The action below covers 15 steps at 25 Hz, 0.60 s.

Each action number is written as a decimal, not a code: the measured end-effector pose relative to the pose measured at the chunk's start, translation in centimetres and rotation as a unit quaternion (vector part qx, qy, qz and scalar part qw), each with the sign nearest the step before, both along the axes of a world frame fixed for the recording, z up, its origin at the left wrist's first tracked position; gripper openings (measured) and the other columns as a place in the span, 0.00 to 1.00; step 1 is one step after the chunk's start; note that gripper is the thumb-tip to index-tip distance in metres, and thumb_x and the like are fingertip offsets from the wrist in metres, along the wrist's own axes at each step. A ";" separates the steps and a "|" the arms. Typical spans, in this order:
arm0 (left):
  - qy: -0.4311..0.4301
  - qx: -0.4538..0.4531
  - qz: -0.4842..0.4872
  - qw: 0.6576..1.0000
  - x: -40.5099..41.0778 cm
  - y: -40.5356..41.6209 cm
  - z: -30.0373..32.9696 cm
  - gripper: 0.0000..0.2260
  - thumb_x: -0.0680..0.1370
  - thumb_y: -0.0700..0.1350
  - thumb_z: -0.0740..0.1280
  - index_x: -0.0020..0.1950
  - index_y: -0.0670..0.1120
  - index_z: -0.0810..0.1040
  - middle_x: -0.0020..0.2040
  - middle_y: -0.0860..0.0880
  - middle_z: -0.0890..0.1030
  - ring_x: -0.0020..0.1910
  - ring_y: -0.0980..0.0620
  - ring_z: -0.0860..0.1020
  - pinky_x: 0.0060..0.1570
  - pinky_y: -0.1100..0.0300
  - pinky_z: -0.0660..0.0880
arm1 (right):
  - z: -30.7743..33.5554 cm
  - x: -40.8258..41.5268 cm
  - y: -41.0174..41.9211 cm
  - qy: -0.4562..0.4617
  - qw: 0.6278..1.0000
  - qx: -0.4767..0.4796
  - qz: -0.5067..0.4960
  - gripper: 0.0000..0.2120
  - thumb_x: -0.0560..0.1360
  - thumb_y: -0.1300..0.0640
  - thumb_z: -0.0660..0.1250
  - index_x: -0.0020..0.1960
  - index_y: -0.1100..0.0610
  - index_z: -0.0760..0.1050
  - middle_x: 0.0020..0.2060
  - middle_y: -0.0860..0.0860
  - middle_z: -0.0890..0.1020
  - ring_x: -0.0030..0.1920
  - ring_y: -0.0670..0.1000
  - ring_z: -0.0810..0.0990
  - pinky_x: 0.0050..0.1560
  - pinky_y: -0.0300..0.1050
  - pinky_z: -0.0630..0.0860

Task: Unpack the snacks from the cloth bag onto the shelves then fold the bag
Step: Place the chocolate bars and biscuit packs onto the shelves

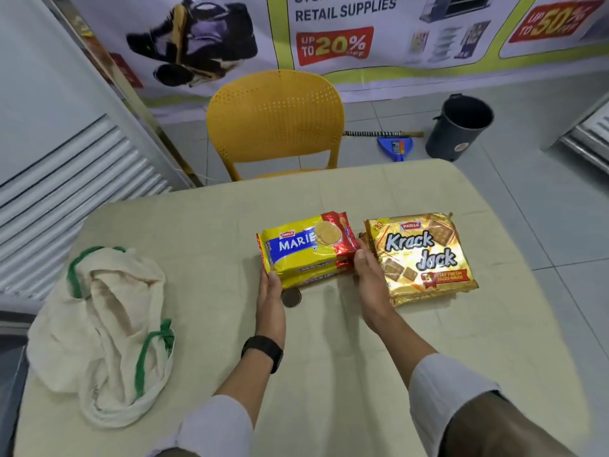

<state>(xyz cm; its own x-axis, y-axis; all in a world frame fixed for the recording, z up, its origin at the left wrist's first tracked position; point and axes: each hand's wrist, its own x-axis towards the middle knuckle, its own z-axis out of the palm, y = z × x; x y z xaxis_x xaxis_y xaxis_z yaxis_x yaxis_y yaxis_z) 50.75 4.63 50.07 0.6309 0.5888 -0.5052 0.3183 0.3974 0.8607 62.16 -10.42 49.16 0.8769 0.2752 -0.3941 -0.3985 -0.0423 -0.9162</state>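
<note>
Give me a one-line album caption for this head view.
Both hands, left hand and right hand, hold Marie packs beside Krack Jack pack; cloth bag lies aside.

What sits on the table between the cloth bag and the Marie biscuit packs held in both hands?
In the head view, only bare table lies between the cloth bag and the Marie packs; the left hand grips their near end.

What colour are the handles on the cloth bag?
Green handles on a cream cloth bag, seen in the head view.
</note>
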 end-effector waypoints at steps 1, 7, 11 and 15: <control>-0.002 0.001 0.012 1.000 0.1 0.1 -0.2 0.23 0.79 0.64 0.59 0.73 0.60 0.71 0.63 0.59 0.82 0.63 0.60 0.79 0.59 0.63 0.74 | -0.2 0.0 0.2 -0.002 1.000 0.007 -0.008 0.21 0.84 0.43 0.59 0.76 0.42 0.69 0.72 0.44 0.75 0.72 0.43 0.73 0.74 0.48 0.68; -0.034 -0.011 0.065 0.997 1.4 0.7 -0.7 0.12 0.83 0.56 0.62 0.64 0.56 0.78 0.58 0.51 0.85 0.56 0.53 0.84 0.54 0.57 0.80 | -0.1 -0.4 0.7 0.023 0.998 0.048 -0.036 0.14 0.86 0.51 0.56 0.66 0.40 0.77 0.74 0.50 0.75 0.73 0.47 0.72 0.76 0.53 0.68; -0.039 -0.028 0.068 0.997 1.0 1.1 -1.0 0.11 0.82 0.56 0.63 0.62 0.57 0.79 0.58 0.50 0.86 0.58 0.49 0.84 0.60 0.50 0.79 | 0.4 -0.6 0.5 0.038 0.996 0.060 -0.046 0.15 0.86 0.53 0.55 0.61 0.43 0.80 0.66 0.44 0.81 0.67 0.43 0.78 0.66 0.41 0.76; -0.047 -0.044 0.072 0.995 -0.4 1.0 0.4 0.11 0.82 0.56 0.65 0.60 0.56 0.81 0.55 0.51 0.87 0.54 0.52 0.86 0.50 0.55 0.82 | 2.3 -1.5 0.0 0.021 0.998 0.049 -0.043 0.15 0.86 0.53 0.56 0.60 0.45 0.81 0.54 0.39 0.87 0.60 0.40 0.83 0.60 0.38 0.77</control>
